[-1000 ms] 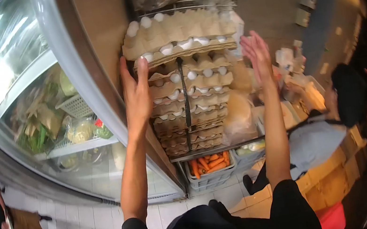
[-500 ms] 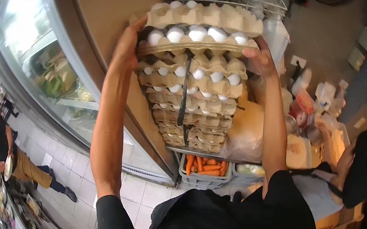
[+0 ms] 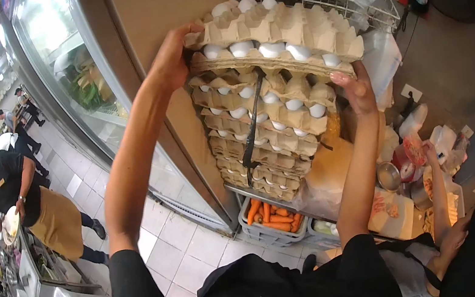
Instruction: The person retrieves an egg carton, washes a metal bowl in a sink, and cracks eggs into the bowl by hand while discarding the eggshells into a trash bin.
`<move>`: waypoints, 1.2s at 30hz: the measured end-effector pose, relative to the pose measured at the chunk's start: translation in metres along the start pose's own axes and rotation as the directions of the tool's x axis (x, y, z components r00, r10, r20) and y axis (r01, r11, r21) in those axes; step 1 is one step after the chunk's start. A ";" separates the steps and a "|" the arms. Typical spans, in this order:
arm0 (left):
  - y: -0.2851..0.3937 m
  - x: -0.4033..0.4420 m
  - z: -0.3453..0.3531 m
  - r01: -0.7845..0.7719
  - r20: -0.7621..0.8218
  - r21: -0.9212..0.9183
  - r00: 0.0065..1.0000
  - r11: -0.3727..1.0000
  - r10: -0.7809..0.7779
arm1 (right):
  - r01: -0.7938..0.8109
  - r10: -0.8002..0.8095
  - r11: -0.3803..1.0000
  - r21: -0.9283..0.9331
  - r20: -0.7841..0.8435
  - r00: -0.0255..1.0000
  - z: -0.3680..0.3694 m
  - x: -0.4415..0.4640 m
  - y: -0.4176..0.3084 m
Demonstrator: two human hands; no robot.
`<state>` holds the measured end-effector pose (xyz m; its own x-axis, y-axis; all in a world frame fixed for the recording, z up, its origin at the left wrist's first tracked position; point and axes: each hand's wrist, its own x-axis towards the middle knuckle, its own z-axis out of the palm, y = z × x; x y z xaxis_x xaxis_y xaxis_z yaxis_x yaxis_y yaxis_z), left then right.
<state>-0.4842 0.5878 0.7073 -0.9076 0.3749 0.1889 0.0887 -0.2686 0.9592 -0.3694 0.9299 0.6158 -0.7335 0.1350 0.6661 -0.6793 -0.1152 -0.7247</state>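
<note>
Trays (image 3: 280,22) of white eggs (image 3: 272,50) are held from both ends at the top of a tall cardboard pile (image 3: 296,143), close by a tan cabinet side (image 3: 146,11). The left end is clasped by the left hand (image 3: 171,59), fingers curled over the rim; the lower right corner is gripped by the right hand (image 3: 358,92), a digit pressed to the front edge and the rest partly hidden behind. Whether the weight is borne by the hands or by the pile beneath cannot be told.

Steadiness, it is judged, would best be gained with both palms set low under the bottom sheet, since pulp board may sag in the middle and bare eggs may be rolled out by a tilt. Both ends should be moved together, slowly and level, with the rims cleared of the black strap (image 3: 253,123) down the front and the plastic bag (image 3: 330,171) beside the pile. Squeezing is best avoided; shells could be cracked.
</note>
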 end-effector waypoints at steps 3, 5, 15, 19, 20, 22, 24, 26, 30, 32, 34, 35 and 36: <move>0.014 -0.009 -0.001 0.137 0.027 0.077 0.990 0.988 -0.139 | 0.019 -0.018 0.947 -0.319 0.006 1.000 0.030 -0.018 -0.035; 0.017 -0.012 0.003 0.229 0.048 0.085 0.971 0.970 -0.233 | 0.026 -0.026 0.870 -0.493 0.008 1.000 0.032 -0.023 -0.028; 0.038 0.014 0.012 0.274 0.058 -0.011 0.960 0.962 -0.273 | 0.207 -0.263 0.831 -0.517 -0.037 0.964 0.034 0.022 -0.034; 0.037 0.035 0.003 0.303 0.083 -0.194 0.953 0.933 -0.292 | 0.186 -0.265 0.855 -0.483 -0.101 0.959 0.048 0.037 -0.052; 0.033 0.039 0.003 0.273 0.067 -0.160 0.962 0.949 -0.266 | 0.183 -0.263 0.854 -0.486 -0.101 0.959 0.044 0.041 -0.051; 0.023 0.041 0.000 0.243 0.049 -0.130 0.970 0.961 -0.239 | 0.231 -0.309 0.807 -0.544 -0.056 0.949 0.037 0.051 -0.046; 0.017 0.046 0.000 0.218 0.076 -0.047 0.974 0.975 -0.214 | 0.174 -0.268 0.844 -0.508 -0.119 0.956 0.029 0.044 -0.037; 0.006 0.052 0.000 0.253 0.064 -0.054 0.966 0.966 -0.249 | 0.243 -0.283 0.930 -0.274 -0.117 0.952 0.011 0.038 -0.024; -0.008 0.093 -0.013 0.339 0.282 -0.108 0.912 0.934 -0.299 | -0.116 0.159 0.781 0.613 -0.016 0.987 -0.016 0.018 -0.037; 0.001 0.071 0.003 0.266 0.278 -0.095 0.932 0.959 -0.231 | -0.184 0.332 0.803 0.566 -0.169 0.928 0.001 0.025 -0.049; 0.000 0.063 0.005 0.226 0.316 -0.136 0.933 0.965 -0.174 | -0.273 0.301 0.946 0.176 -0.160 0.940 -0.002 0.034 -0.045; 0.000 0.059 0.008 0.211 0.305 -0.162 0.940 0.964 -0.155 | -0.332 0.372 0.917 0.220 -0.175 0.912 -0.004 0.040 -0.046; -0.004 0.059 0.010 0.215 0.313 -0.170 0.937 0.962 -0.154 | -0.334 0.372 0.919 0.210 -0.181 0.910 -0.006 0.044 -0.048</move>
<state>-0.5338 0.6194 0.7170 -0.7361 0.6702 0.0948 -0.1797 -0.3286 0.9272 -0.3689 0.9469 0.6787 -0.9167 0.2584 0.3049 -0.3839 -0.3573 -0.8514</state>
